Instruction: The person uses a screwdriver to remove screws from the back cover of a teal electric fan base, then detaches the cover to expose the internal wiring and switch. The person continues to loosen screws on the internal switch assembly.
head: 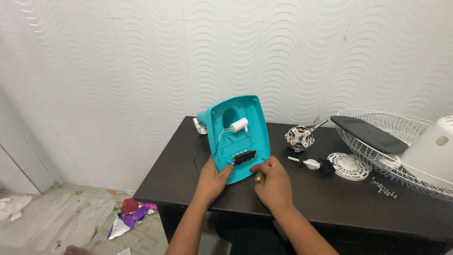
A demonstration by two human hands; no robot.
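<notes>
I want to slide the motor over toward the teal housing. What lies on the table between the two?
Nothing: in the head view, the dark table is bare between the teal housing and the motor.

motor [299, 138] | white wire fan guard [377, 156] | black blade [368, 134] | screws [384, 189] | foil scraps on floor [131, 213]

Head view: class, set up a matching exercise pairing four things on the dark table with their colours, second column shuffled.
Things:
1. fan base
2. motor
3. grille
4. flat panel

Colours:
A. white wire
B. turquoise
C. black
D. silver metal with copper windings

Pairs: 1-B, 2-D, 3-A, 4-C.

The left hand grips the fan base at its lower edge, and the right hand touches it beside a small yellow-handled tool. The flat panel lies on the grille.
</notes>
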